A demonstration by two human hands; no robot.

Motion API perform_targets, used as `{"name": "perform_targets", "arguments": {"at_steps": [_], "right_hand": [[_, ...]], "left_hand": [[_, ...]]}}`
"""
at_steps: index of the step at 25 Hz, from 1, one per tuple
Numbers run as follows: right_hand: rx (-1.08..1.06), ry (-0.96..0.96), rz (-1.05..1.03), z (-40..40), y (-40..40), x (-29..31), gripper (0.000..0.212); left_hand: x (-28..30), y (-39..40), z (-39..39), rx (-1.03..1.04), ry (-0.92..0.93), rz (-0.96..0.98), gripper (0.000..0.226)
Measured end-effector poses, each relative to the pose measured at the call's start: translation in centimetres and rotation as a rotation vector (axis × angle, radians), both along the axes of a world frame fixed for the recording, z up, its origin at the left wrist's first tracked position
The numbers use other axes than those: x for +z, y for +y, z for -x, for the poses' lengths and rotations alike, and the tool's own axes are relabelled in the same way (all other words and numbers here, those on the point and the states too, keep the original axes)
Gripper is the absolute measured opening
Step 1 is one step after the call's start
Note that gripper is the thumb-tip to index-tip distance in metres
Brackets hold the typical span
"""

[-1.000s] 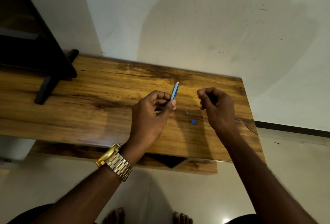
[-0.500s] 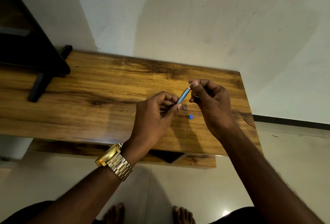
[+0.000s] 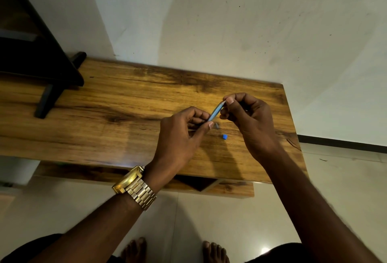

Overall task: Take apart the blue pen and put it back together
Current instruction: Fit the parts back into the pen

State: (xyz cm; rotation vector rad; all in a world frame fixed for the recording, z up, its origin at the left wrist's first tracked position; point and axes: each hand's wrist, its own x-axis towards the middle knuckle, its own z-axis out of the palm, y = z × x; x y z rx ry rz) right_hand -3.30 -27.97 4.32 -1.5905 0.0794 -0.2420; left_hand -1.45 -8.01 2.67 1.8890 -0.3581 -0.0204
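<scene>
Blue pen point(image 3: 215, 112) pinched by left hand point(image 3: 182, 135) — right hand point(image 3: 249, 116) grips its top; keep it aligned, push gently.

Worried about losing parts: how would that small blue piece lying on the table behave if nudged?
The small blue piece looks tiny, so probably very light and easily flicked. It lies near the wooden table's front edge, so a push might send it off. Its shape is unclear.

No text, label, brand, number or sign can be read anywhere. The gold wristwatch point(image 3: 134, 187) on the near left wrist is turned edge-on with its dial hidden, and the blue pen barrel point(image 3: 215, 112) shows no legible print.
</scene>
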Motion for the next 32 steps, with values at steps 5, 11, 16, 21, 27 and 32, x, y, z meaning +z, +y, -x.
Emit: {"name": "perform_targets", "arguments": {"at_steps": [5,11,16,21,27,32], "right_hand": [[0.019,-0.009,0.320,0.2,-1.0,0.1,0.014],[0.077,0.039,0.171,0.3,-1.0,0.3,0.016],[-0.138,0.054,0.152,-0.1,-0.8,-0.2,0.020],[-0.172,0.230,0.856,-0.8,-1.1,-2.8,0.019],[-0.064,0.199,1.108,-1.5,0.8,-3.5,0.016],[-0.127,0.133,0.987,-1.2,1.1,-2.6,0.011]], "left_hand": [[-0.1,0.2,0.0,-0.014,-0.047,-0.091,0.020],[-0.2,0.4,0.2,-0.005,-0.050,-0.128,0.019],[0.1,0.2,-0.2,0.031,0.015,0.002,0.015],[0.3,0.8,-0.7,0.124,0.048,0.077,0.014],[0.3,1.0,-0.9,0.136,0.051,0.087,0.014],[0.4,1.1,-0.9,0.127,0.049,0.090,0.015]]}}
